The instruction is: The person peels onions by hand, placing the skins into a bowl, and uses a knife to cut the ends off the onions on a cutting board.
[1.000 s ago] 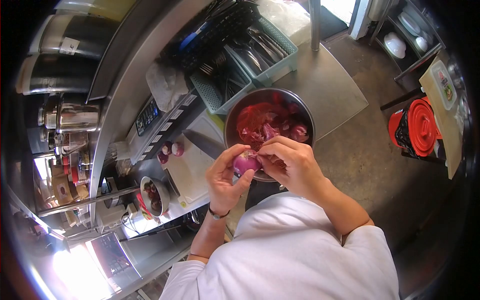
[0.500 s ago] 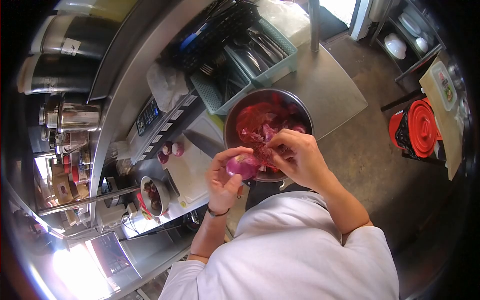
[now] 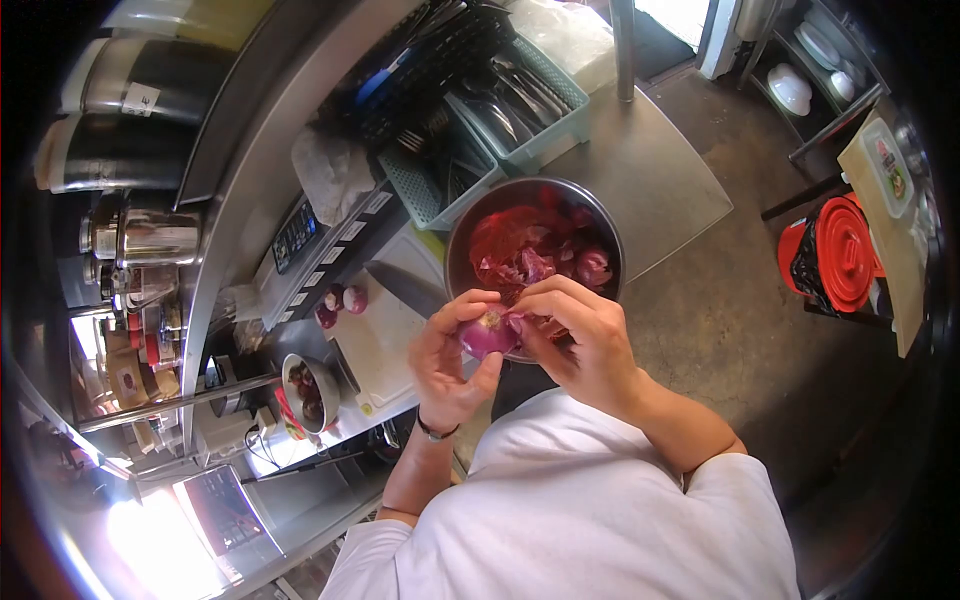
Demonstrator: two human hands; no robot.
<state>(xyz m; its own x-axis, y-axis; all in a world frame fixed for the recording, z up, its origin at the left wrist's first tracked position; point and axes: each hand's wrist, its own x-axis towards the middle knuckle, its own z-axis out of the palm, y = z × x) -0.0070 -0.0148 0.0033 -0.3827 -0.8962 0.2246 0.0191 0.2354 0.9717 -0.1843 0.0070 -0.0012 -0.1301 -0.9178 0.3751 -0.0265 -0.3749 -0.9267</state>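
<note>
My left hand (image 3: pixel 448 358) is wrapped round a purple-red onion (image 3: pixel 484 336), root end turned upward, just over the near rim of a steel bowl (image 3: pixel 457 262). Thumb and fingertips of my right hand (image 3: pixel 588 340) are pinched at the onion's right side, on its papery skin (image 3: pixel 516 322). Inside the bowl lie loose red onion skins (image 3: pixel 525 265) and another onion (image 3: pixel 592 266), partly in shadow. The exact grip of my right fingertips is partly hidden by the hand itself.
Left of the bowl, a knife (image 3: pixel 405 287) lies on a white cutting board (image 3: pixel 385 345) beside several small onions (image 3: pixel 354 298). A smaller bowl (image 3: pixel 329 385) stands nearer the left. Cutlery baskets (image 3: pixel 550 150) sit behind; a red lidded bin (image 3: pixel 843 255) is at right.
My right hand has come left and down from above the bowl to the onion's side, uncovering the onion in the bowl. My left hand still holds its onion, shifted slightly.
</note>
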